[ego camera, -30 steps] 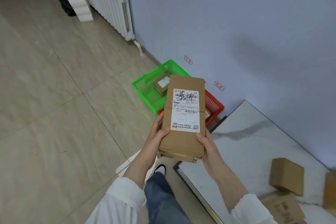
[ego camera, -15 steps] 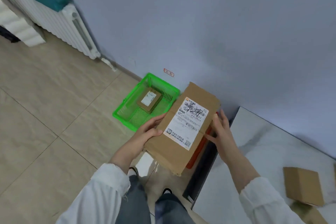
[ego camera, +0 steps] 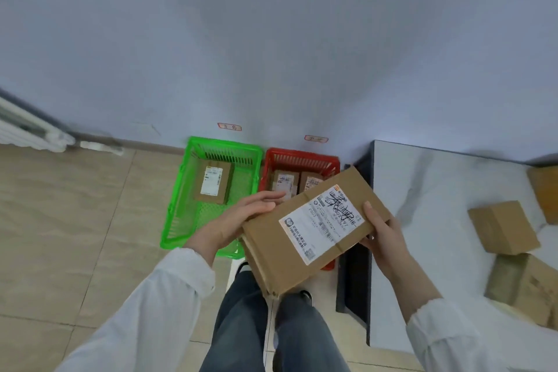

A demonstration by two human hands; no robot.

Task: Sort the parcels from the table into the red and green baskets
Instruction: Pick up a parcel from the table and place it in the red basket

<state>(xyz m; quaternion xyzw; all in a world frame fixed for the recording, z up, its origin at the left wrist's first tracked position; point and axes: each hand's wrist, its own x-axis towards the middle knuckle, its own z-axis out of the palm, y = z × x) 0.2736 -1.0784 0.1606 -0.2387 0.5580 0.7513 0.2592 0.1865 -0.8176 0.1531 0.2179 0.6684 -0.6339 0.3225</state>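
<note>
I hold a long brown cardboard parcel point(ego camera: 271, 248) with a white shipping label, tilted, above the near end of the red basket point(ego camera: 299, 155). My left hand point(ego camera: 241, 217) supports its left end from below and my right hand point(ego camera: 382, 232) grips its right edge. The red basket stands on the floor by the wall with two small parcels point(ego camera: 283, 183) inside. The green basket point(ego camera: 223, 145) stands to its left and holds one small parcel point(ego camera: 213, 181). More brown parcels point(ego camera: 502, 226) lie on the white table point(ego camera: 422, 196) at the right.
Small labels are stuck on the wall above each basket. A white radiator point(ego camera: 27, 133) runs along the wall at far left. My legs and shoes stand just in front of the baskets. The table's dark edge point(ego camera: 353, 281) borders the red basket.
My view has swung right and down, so both baskets now lie straight ahead. The parcel has tilted further and come lower, over the red basket.
</note>
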